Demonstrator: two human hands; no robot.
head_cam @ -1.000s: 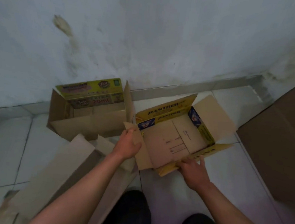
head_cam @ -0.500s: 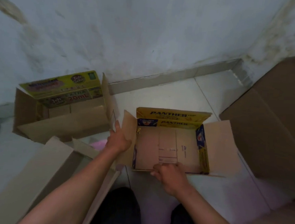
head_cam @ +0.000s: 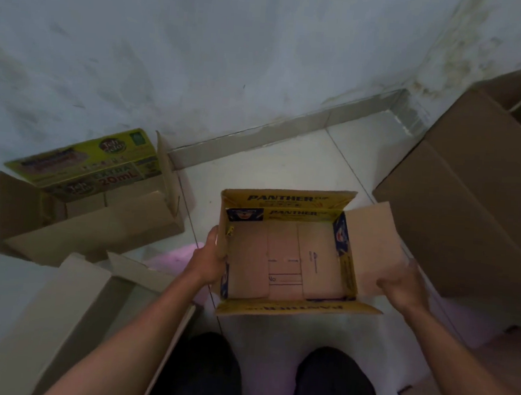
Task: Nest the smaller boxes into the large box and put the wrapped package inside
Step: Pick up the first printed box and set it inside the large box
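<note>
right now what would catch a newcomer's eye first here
The open yellow Panther box sits centre on the tiled floor, empty, with the left hand gripping its left wall and the right hand holding its right flap. Behind it to the left, a green-printed carton stands open by the wall, and something pink peeks out beside the left wrist.

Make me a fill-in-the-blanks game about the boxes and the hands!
1. The word printed on the yellow box is ____.
2. The left hand grips the yellow box's ____ wall.
3. The right hand holds the box's right ____.
4. The green box stands against the ____.

Missing words: PANTHER; left; flap; wall
</note>
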